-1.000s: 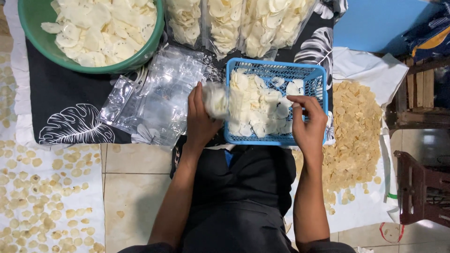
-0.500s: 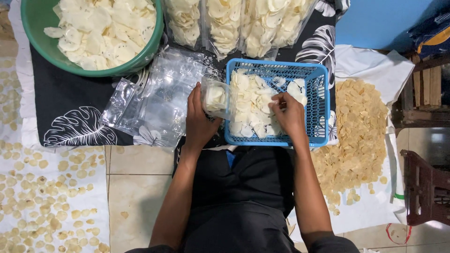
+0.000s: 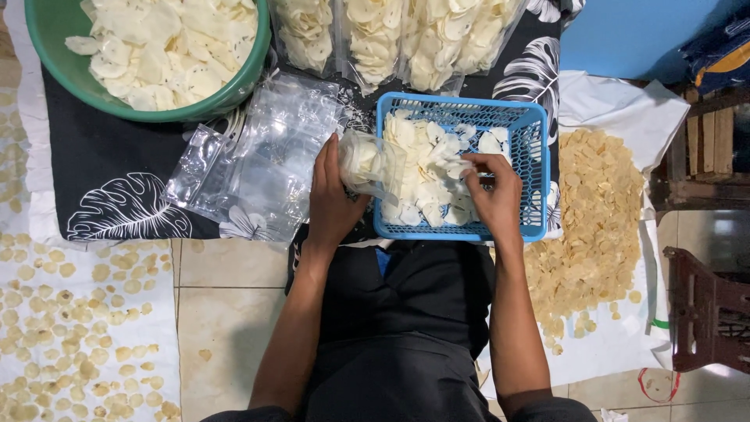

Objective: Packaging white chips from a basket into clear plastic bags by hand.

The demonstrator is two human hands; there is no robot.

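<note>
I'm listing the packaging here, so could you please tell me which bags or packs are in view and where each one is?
Clear bag, part-filled with pale chips, held in left hand at the blue basket's left edge.
Empty clear bags, loose pile on the dark cloth left of it.
Filled clear bags, a row along the top, pale chips inside.

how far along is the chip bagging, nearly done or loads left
Done: three filled clear bags lie above the blue basket. In hand: the left hand holds a partly filled bag at the basket while the right hand gathers white chips. Left: chips in the basket, a heaped green tub, and a pile of empty bags. Probably plenty left.
</note>
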